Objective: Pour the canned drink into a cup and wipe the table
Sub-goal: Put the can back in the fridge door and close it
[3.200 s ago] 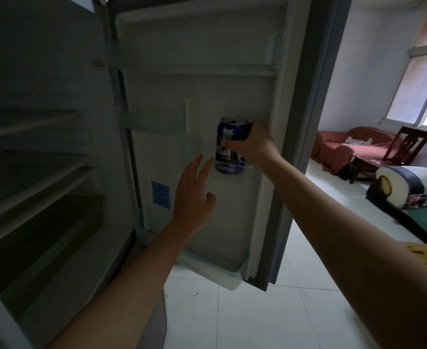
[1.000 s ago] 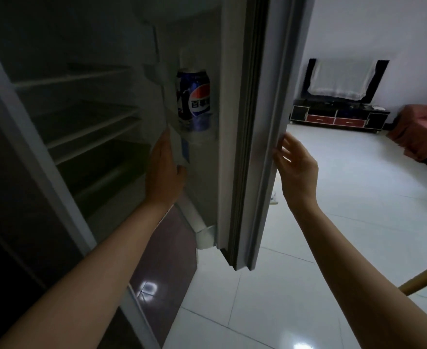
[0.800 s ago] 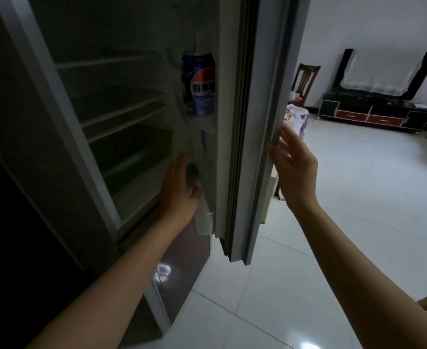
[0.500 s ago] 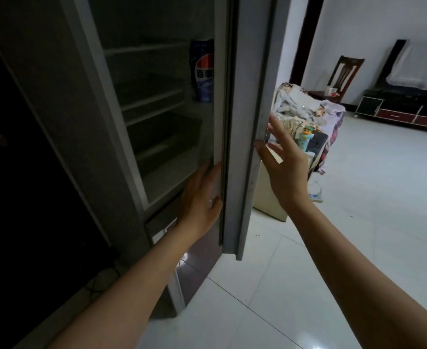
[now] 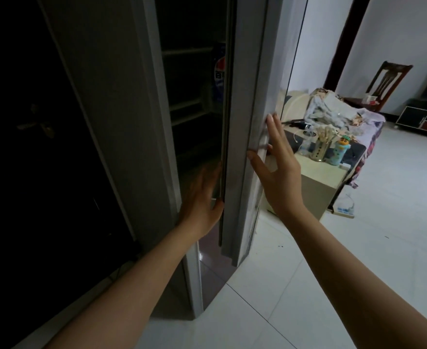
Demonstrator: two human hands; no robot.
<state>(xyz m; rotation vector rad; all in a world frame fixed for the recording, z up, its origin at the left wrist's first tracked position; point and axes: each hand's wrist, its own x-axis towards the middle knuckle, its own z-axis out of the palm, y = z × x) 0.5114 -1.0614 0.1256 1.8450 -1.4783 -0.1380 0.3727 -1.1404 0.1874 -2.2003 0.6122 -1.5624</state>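
Observation:
A blue drink can stands in the shelf on the inside of the grey fridge door. Only a thin strip of the can shows through the narrow gap left by the door. My right hand lies with straight fingers on the door's outer edge, thumb on its near face. My left hand is low at the gap, fingers straight against the door's inner edge. Neither hand holds anything. No cup or cloth is in view.
The dark fridge interior has bare shelves. To the right stands a low cabinet with a utensil holder and a small bottle. Behind are piled clothes and a wooden chair. White tiled floor spreads right.
My right hand let go of the can on the door shelf and moved to the door's outer edge. The door has swung nearly closed, and the can is almost hidden.

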